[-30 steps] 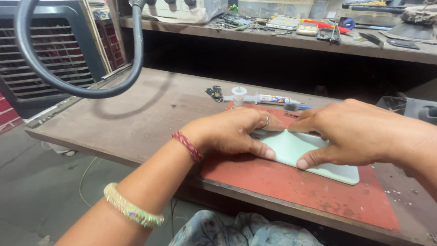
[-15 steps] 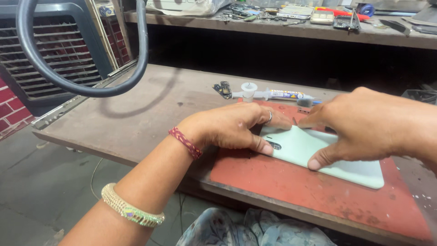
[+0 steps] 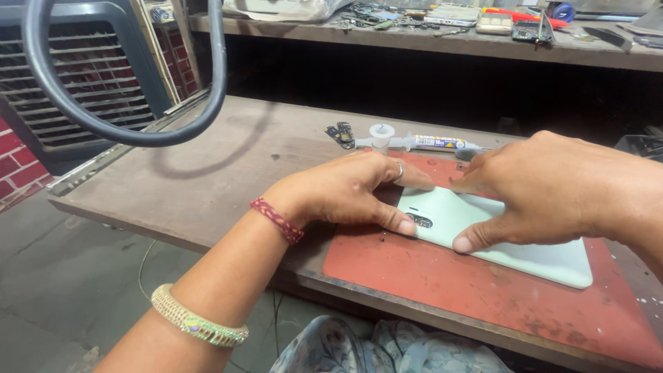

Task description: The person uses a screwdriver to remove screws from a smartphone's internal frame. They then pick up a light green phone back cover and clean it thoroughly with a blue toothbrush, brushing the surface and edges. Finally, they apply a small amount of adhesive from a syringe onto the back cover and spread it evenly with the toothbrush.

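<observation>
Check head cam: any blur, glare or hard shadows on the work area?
Head view: hands sharp, left hand and right hand pressing the pale green phone; no glare on it; soft shadow of the dark ring falls on the wooden bench; top shelf slightly soft.

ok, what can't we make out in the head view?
- Pale green phone: its top end sits under the left hand and right hand.
- Which fingers actually press: the backs of the hands hide it.
- Syringe tube: its tip is behind the right hand.
- Parts on the rear shelf: too small.
</observation>
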